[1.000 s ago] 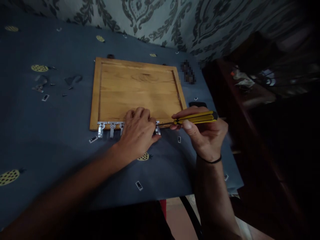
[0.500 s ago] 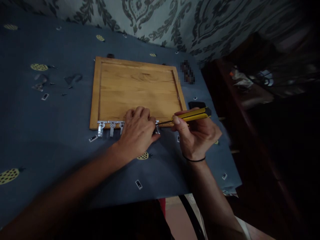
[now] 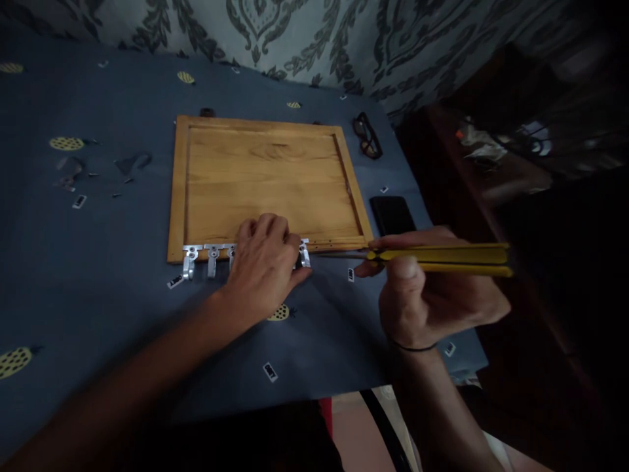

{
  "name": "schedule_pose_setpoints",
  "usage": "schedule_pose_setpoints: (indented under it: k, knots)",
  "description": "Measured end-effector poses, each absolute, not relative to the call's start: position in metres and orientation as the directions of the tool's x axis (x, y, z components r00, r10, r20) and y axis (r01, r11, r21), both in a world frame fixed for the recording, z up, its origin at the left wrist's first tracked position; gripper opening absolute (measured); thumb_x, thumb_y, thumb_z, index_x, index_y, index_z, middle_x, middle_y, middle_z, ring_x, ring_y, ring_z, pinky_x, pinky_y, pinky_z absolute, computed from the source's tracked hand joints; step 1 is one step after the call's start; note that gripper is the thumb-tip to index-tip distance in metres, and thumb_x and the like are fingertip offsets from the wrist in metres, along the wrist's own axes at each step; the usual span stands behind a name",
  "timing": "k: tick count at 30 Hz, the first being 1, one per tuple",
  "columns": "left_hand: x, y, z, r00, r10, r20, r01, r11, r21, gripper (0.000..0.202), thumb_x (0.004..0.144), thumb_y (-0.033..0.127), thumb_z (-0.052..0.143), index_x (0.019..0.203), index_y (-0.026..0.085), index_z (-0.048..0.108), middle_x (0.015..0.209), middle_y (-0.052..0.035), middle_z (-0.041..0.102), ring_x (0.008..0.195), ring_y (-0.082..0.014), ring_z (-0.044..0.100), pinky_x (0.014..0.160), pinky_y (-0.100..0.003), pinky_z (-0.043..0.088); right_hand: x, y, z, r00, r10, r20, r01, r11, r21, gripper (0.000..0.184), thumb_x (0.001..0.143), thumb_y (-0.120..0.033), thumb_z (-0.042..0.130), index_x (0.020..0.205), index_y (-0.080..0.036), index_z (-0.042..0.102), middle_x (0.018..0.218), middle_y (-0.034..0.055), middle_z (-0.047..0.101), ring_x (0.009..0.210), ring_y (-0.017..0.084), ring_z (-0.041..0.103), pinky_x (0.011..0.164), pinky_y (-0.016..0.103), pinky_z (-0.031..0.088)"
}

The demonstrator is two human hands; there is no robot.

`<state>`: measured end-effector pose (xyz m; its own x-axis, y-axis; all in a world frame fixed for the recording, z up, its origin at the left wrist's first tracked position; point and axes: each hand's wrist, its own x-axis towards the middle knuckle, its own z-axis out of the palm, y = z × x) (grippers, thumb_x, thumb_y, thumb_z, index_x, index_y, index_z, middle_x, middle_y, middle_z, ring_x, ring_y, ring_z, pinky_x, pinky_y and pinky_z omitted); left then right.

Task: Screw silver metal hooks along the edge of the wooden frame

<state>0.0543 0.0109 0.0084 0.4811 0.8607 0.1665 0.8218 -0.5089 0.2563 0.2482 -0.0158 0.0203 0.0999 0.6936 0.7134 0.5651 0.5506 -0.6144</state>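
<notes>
A wooden board point(image 3: 265, 180) lies flat on a blue cloth with pineapple prints point(image 3: 98, 262). A row of silver metal hooks point(image 3: 209, 257) is fixed along its near edge. My left hand point(image 3: 263, 265) rests curled over the hooks near the middle of that edge, pressing down on them. My right hand point(image 3: 432, 295) grips a yellow-handled screwdriver point(image 3: 442, 257), held level, its thin shaft pointing left toward the rightmost hook point(image 3: 304, 253). The tip stops short of that hook.
A black phone point(image 3: 392, 214) lies just right of the board, and dark glasses point(image 3: 367, 135) lie at its far right corner. Small metal bits and scraps point(image 3: 73, 177) are scattered at the left. A patterned wall point(image 3: 295, 39) backs the table; a dark wooden piece point(image 3: 491, 196) stands right.
My right hand has drawn the screwdriver back to the right, away from the hook, and levelled it. The view shifted slightly. My left hand stays on the hooks.
</notes>
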Motion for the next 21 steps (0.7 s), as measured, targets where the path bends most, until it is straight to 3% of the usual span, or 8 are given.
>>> schedule_pose_setpoints:
  k: [5, 21]
  knots:
    - [0.054, 0.01, 0.008, 0.483, 0.852, 0.203, 0.824, -0.521, 0.223, 0.025, 0.093, 0.038, 0.084, 0.103, 0.017, 0.077, 0.111, -0.0138, 0.072, 0.116, -0.0361, 0.063, 0.098, -0.051, 0.05, 0.256, -0.019, 0.009, -0.027, 0.62, 0.784, 0.595, 0.64, -0.486, 0.006, 0.098, -0.03, 0.076, 0.097, -0.024, 0.078, 0.082, 0.0038, 0.081, 0.068, 0.022, 0.077, 0.057, 0.039, 0.062]
    - [0.054, 0.011, 0.014, 0.501, 0.849, 0.166, 0.826, -0.527, 0.201, 0.027, 0.091, 0.037, 0.087, 0.104, 0.016, 0.077, 0.113, -0.0134, 0.075, 0.116, -0.0369, 0.065, 0.099, -0.054, 0.051, 0.262, -0.025, 0.015, 0.019, 0.712, 0.702, 0.585, 0.562, -0.585, 0.004, 0.098, -0.031, 0.077, 0.101, -0.029, 0.079, 0.088, 0.0041, 0.083, 0.071, 0.023, 0.077, 0.056, 0.039, 0.062]
